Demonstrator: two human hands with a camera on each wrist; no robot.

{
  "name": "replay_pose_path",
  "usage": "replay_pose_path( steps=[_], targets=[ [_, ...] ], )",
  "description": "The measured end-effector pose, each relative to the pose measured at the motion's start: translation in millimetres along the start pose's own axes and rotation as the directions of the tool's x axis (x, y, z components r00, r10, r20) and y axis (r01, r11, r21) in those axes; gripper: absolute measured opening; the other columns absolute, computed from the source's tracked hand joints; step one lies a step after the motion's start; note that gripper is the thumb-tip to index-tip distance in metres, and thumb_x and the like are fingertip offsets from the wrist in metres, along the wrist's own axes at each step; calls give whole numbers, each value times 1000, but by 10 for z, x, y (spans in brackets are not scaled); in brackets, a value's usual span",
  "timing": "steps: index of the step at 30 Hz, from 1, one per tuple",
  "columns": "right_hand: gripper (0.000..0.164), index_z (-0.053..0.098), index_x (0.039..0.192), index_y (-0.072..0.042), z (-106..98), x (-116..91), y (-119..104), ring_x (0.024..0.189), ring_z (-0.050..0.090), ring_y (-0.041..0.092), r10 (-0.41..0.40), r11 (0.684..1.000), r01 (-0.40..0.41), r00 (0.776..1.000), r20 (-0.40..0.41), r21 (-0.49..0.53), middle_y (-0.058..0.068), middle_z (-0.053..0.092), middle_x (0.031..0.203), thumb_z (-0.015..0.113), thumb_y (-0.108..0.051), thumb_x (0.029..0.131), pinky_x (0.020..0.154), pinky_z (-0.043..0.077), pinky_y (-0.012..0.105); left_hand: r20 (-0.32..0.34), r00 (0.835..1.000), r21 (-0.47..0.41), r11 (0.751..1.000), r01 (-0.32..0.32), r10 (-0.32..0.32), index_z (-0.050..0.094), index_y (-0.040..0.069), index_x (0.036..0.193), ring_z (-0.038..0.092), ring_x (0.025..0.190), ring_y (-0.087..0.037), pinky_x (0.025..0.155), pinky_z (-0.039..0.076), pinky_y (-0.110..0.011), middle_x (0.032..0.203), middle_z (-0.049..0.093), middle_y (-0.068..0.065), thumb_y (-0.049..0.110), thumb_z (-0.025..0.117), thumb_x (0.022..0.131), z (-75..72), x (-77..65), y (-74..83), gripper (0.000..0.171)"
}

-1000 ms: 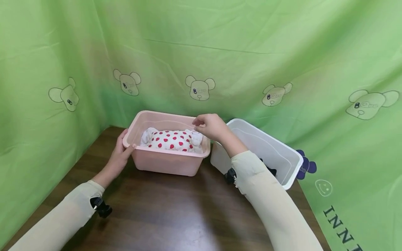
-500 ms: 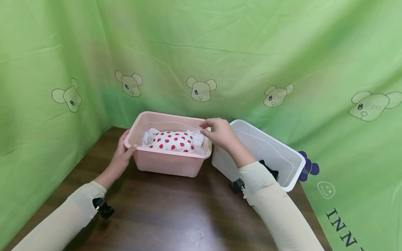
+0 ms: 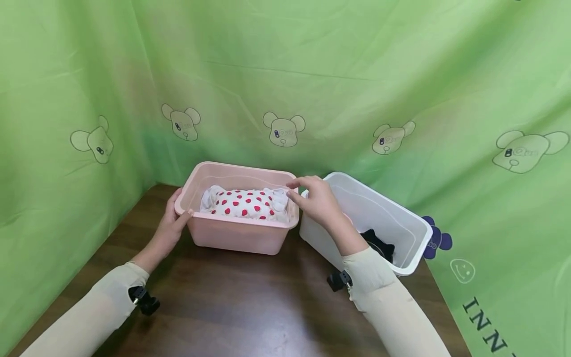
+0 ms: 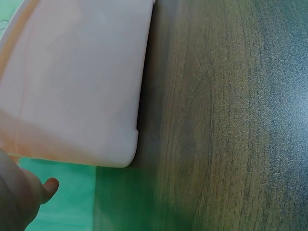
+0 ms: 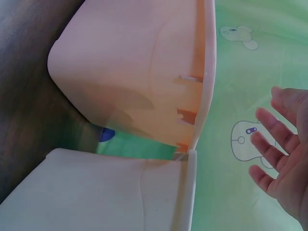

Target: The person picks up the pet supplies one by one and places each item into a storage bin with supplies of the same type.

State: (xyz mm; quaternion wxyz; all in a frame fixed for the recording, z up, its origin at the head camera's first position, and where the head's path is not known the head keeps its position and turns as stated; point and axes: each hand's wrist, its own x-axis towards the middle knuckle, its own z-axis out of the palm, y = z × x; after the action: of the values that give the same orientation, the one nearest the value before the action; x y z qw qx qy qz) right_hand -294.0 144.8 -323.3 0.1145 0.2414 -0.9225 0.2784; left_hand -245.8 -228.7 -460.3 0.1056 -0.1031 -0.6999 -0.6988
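Observation:
A pink plastic bin (image 3: 236, 234) stands on the wooden table with a white, red-dotted cloth bundle (image 3: 244, 203) inside. My left hand (image 3: 171, 220) grips the bin's left front corner, thumb at the front rim and fingers along the side. In the left wrist view, part of that hand (image 4: 21, 195) shows beside the bin wall. Above the bin's right end is my right hand (image 3: 317, 201), fingers loosely bent. The right wrist view shows these fingers spread and holding nothing, apart from the rim (image 5: 210, 72).
To the right, a white bin (image 3: 379, 198) stands at an angle close beside the pink one, with a black item (image 3: 378, 244) in it. Green printed fabric (image 3: 285, 74) hangs behind and at both sides. Brown tabletop (image 3: 232, 297) lies in front.
My right hand has moved right, from above the bundle's right end to the pink bin's right rim. More of the black item shows. The left hand keeps its grip.

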Motion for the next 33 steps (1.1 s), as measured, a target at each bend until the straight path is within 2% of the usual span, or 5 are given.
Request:
replay_pose_path(
  steps=[14,22,25,30,33],
  targets=[
    [24,77,115,-12,20,-290,120,115,62,28,-68,997,70,993,-98,22,6,75,115,74,-22,94,104,43,49,3,1000,1,1000,-17,17,4,8,164,17,152,-38,106,31,-6,168,13,-21,7,46,107,-24,-37,1,71],
    [23,77,112,-9,-9,-449,214,106,64,28,-167,986,167,970,-177,-16,7,77,109,77,-17,91,95,46,48,8,1000,55,998,8,-9,5,6,164,19,153,-37,105,31,-6,168,15,-21,8,49,107,-45,-29,48,72],
    [22,78,111,-10,-30,-521,237,104,63,27,-202,979,197,956,-213,-43,6,77,107,79,-15,89,95,43,49,8,999,183,982,37,-39,8,6,164,25,151,-37,113,34,-19,168,19,-22,15,54,106,-83,-32,107,74],
    [24,77,110,-9,-54,-638,264,104,61,27,-244,970,236,941,-236,-62,5,76,106,81,-14,87,96,38,51,-18,998,388,920,63,-60,20,4,163,25,151,-40,121,20,-60,166,26,-22,25,61,104,-169,-60,211,75],
    [25,77,111,-10,-90,-736,300,106,62,26,-241,971,235,940,-243,-51,4,75,106,82,-14,86,95,39,49,-43,997,436,896,82,-70,26,7,162,24,152,-41,120,18,-66,165,29,-20,32,62,103,-186,-98,239,74]
  ],
)
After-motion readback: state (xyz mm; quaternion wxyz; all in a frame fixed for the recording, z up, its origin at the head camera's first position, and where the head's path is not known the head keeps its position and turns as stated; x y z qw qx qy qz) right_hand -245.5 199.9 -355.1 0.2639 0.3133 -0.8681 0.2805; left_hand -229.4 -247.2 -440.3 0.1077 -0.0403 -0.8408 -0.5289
